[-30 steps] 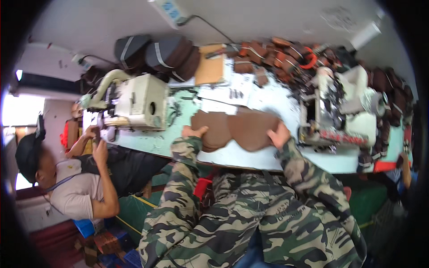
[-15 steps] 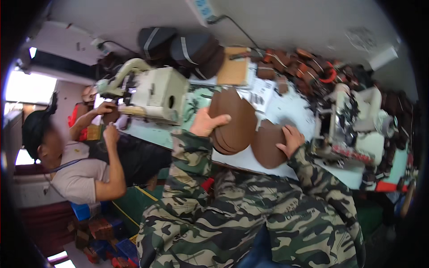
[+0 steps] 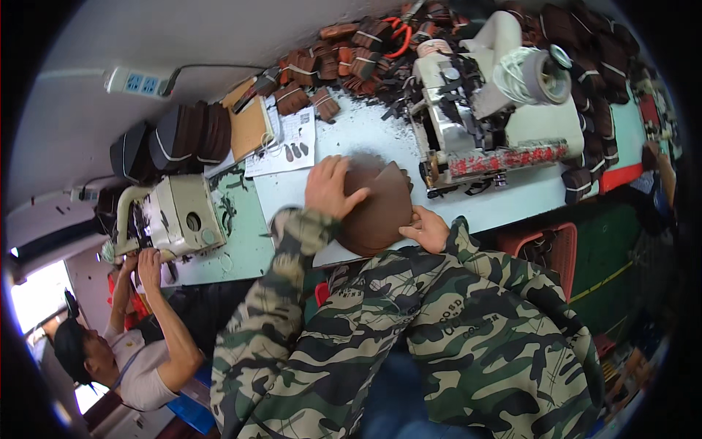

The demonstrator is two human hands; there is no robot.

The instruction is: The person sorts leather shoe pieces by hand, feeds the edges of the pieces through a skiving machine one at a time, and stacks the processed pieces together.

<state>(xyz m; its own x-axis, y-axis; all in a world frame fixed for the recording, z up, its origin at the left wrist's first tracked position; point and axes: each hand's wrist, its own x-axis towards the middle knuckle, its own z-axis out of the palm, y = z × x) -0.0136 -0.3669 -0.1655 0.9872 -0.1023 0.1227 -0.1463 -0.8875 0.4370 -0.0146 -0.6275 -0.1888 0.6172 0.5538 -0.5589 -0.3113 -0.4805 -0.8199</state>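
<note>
A stack of rounded, brown leather-like pieces stands on the white tabletop in front of me, close to its near edge. My left hand grips the stack at its left side, thumb lying over the top piece. At the lower right edge of the stack, my right hand holds it with thumb and fingers, some of the fingers hidden. The top piece sits slightly turned against those under it, and the stack's far edge is blurred.
A sewing-type machine stands to the right, with bundled brown pieces and red-handled scissors behind. Paper sheets lie at the back left. At far left a co-worker works at another machine. A red basket is below the table.
The two separate groups of brown pieces, one in each hand, are now together in one stack. My hands have come closer together. The view has swung to the right.
</note>
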